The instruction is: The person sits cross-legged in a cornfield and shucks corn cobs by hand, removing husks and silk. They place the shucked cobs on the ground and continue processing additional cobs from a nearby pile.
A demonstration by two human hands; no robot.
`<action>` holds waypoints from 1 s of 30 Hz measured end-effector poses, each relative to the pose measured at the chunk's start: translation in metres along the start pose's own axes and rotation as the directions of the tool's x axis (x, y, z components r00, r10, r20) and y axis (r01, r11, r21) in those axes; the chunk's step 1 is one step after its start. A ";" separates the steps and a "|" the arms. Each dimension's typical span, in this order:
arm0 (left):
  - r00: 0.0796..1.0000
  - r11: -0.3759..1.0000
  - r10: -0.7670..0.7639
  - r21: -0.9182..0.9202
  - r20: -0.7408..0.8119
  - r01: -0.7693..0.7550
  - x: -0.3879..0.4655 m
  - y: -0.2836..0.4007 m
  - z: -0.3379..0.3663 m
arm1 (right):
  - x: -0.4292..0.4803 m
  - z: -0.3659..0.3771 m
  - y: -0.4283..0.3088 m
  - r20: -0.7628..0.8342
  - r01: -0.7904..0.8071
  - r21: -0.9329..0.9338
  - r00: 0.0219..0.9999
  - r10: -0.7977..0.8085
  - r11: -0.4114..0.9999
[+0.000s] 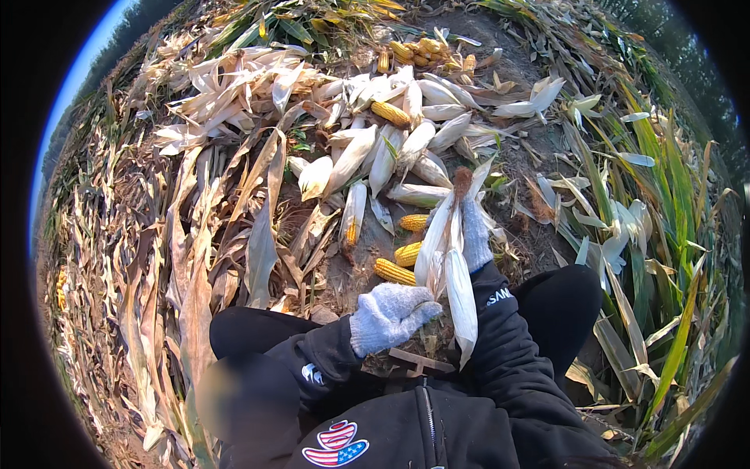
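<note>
A partly peeled ear of corn in pale dry husk (pixel 435 249) is upright before me, brown silk (pixel 463 179) at its far tip. My right hand (pixel 476 231), in a grey knit glove, grips it from the right side, its fingers mostly behind the husk. One loose husk leaf (pixel 461 299) hangs down towards my lap. My left hand (pixel 392 316), gloved alike, is at the near end with thumb and fingers drawn together; whether they pinch the husk cannot be told. Just left of the husk, bare yellow corn cobs (pixel 394 272) lie on the soil.
Ahead is a pile of unpeeled corn ears (pixel 384 155) with one bare cob (pixel 391 114) on top. Farther back lies a heap of yellow cobs (pixel 425 50). Stripped husks (pixel 234 88) lie at back left. Dry stalks (pixel 193 264) and green leaves (pixel 674 193) flank me.
</note>
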State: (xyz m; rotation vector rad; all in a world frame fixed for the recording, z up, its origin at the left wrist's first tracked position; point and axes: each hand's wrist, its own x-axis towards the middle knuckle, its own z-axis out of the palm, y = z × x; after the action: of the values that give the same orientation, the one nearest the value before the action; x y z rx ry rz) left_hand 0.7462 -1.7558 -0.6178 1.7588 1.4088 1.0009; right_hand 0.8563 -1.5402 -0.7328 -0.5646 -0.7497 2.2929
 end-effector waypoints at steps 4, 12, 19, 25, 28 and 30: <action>0.967 0.880 -0.192 -0.407 0.165 0.245 0.010 -0.009 -0.039 | -0.001 0.002 -0.010 0.059 0.033 -0.029 0.998 -0.032 0.999; 0.855 0.907 -0.330 -0.384 -0.400 0.171 0.032 -0.084 -0.068 | -0.026 0.065 0.022 -0.019 -0.206 -0.115 0.978 0.206 0.972; 0.813 0.279 -0.532 -0.955 -0.237 -0.096 0.039 -0.085 -0.049 | -0.032 0.081 0.047 -0.048 -0.211 -0.468 0.976 0.214 0.858; 0.762 0.180 -0.554 -0.942 -0.335 -0.283 0.042 -0.088 -0.045 | -0.016 0.081 0.055 -0.241 -0.292 -0.579 0.953 0.182 0.762; 0.723 0.164 -0.586 -0.927 -0.366 -0.337 0.042 -0.094 -0.044 | -0.017 0.084 0.056 -0.307 -0.282 -0.584 0.945 0.115 0.762; 0.705 0.148 -0.602 -0.920 -0.376 -0.364 0.040 -0.096 -0.048 | -0.023 0.085 0.038 -0.367 -0.326 -0.491 0.918 0.148 0.808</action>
State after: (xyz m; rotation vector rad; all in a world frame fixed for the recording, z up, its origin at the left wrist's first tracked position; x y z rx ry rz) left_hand 0.6642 -1.6963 -0.6705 0.0909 0.7107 2.0004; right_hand 0.8078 -1.6099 -0.6896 -1.3242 -1.2365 2.1104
